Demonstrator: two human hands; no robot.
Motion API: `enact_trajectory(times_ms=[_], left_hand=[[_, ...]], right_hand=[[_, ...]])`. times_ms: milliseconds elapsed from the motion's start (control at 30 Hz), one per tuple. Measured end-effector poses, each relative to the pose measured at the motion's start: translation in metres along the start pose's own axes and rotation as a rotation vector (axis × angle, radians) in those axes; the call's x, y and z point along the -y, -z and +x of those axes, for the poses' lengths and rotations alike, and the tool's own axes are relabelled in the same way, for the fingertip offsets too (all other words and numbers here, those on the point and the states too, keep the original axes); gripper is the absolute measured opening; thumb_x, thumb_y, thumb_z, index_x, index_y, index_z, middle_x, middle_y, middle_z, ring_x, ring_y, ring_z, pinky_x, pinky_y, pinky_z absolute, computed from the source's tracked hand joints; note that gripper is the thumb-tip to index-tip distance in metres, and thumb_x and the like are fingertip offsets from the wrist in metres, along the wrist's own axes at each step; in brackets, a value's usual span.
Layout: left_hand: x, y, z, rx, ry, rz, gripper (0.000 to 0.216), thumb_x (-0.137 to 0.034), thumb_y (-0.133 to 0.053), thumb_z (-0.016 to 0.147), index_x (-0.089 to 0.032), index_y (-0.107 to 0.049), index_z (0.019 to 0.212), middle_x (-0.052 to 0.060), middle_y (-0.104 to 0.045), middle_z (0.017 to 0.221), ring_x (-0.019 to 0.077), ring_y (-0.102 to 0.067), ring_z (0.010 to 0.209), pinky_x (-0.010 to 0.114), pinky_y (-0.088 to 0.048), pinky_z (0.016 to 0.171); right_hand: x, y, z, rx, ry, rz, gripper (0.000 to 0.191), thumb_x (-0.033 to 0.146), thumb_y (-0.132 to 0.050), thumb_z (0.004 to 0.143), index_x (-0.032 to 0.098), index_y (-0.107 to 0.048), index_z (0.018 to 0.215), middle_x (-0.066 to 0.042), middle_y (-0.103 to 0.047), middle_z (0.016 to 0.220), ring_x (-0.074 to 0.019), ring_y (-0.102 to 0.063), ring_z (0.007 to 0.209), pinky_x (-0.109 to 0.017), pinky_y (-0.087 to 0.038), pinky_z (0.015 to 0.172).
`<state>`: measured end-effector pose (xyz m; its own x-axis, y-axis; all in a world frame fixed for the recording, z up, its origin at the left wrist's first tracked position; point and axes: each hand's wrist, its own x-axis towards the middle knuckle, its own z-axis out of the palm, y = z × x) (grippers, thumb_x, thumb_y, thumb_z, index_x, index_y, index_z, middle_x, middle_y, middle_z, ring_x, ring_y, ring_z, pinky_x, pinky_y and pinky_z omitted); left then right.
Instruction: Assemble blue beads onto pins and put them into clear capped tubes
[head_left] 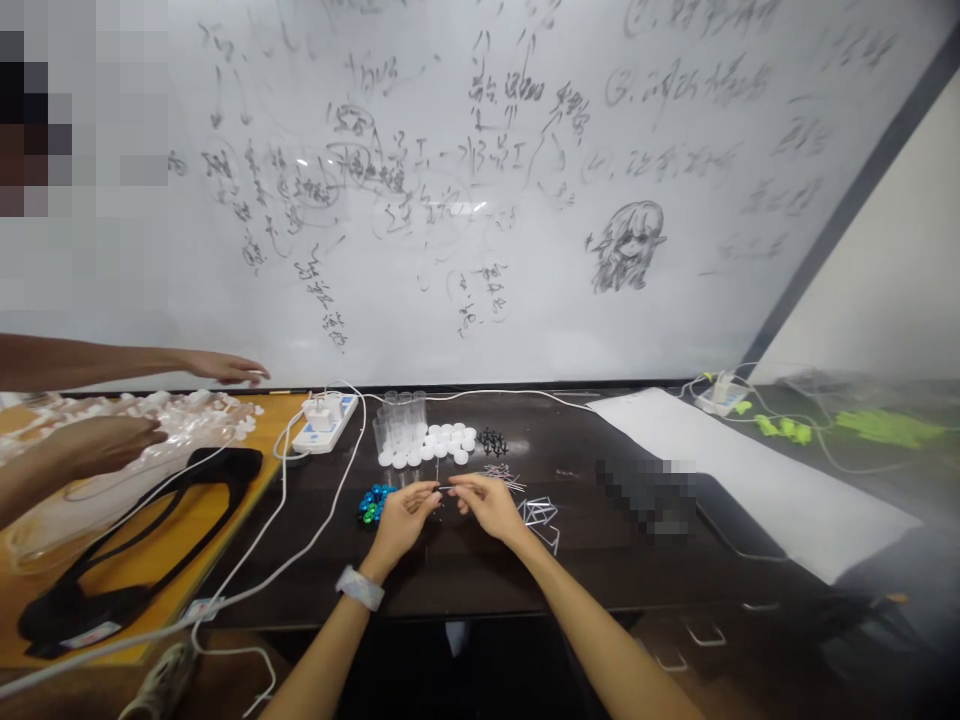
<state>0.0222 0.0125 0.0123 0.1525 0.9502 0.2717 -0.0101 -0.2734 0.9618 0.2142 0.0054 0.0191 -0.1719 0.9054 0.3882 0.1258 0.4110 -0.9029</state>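
Note:
My left hand [403, 515] and my right hand [487, 503] meet over the dark table [465, 570], fingers pinched together on a thin metal pin [448, 489] held between them. Blue and green beads [373, 503] lie just left of my left hand. Loose metal pins [538, 514] lie right of my right hand. Behind the hands stand clear plastic tubes [399, 425], white round caps [442, 443] and small black pieces [492, 441].
A white power strip [326, 420] with cables lies at the back left. Another person's hands [217, 366] work over white pieces on an orange table [187, 520] with a black strap [135, 570]. White paper [750, 480] lies at right. A whiteboard [480, 180] stands behind.

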Motion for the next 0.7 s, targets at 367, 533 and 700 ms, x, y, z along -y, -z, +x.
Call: enact_trajectory(times_ms=[367,533,700], left_hand=[[-0.0045,-0.0026,-0.0022,-0.009,-0.004,0.013,0.036,-0.039,-0.079,0.071,-0.014,-0.073,0.097,0.012,-0.078,0.092,0.0268,-0.075,0.086,0.040,-0.060,0.082],[-0.0008,-0.0030,-0.0016,0.013,-0.004,-0.002,0.035,-0.037,-0.079,0.071,-0.014,-0.073,0.097,0.012,-0.078,0.095,0.0275,-0.074,0.088,0.041,-0.060,0.084],[0.0003,-0.0038,-0.0012,0.022,0.005,-0.002,0.035,-0.038,-0.079,0.071,-0.014,-0.073,0.096,0.012,-0.079,0.093,0.0271,-0.075,0.086,0.040,-0.060,0.083]], right_hand=[[0.0031,0.0006,-0.0060,-0.091,0.438,-0.495,0.012,0.026,-0.057,0.096,0.022,-0.069,0.097,-0.006,-0.070,0.088,-0.0219,-0.060,0.084,-0.036,-0.048,0.079],[0.0072,-0.0010,-0.0077,-0.067,0.406,-0.584,0.016,0.027,-0.050,0.099,0.021,-0.064,0.093,-0.006,-0.065,0.085,-0.0218,-0.057,0.083,-0.035,-0.046,0.079],[0.0074,-0.0023,-0.0082,-0.047,0.410,-0.662,0.019,0.025,-0.044,0.101,0.020,-0.061,0.094,-0.007,-0.062,0.086,-0.0217,-0.055,0.084,-0.035,-0.044,0.080]])
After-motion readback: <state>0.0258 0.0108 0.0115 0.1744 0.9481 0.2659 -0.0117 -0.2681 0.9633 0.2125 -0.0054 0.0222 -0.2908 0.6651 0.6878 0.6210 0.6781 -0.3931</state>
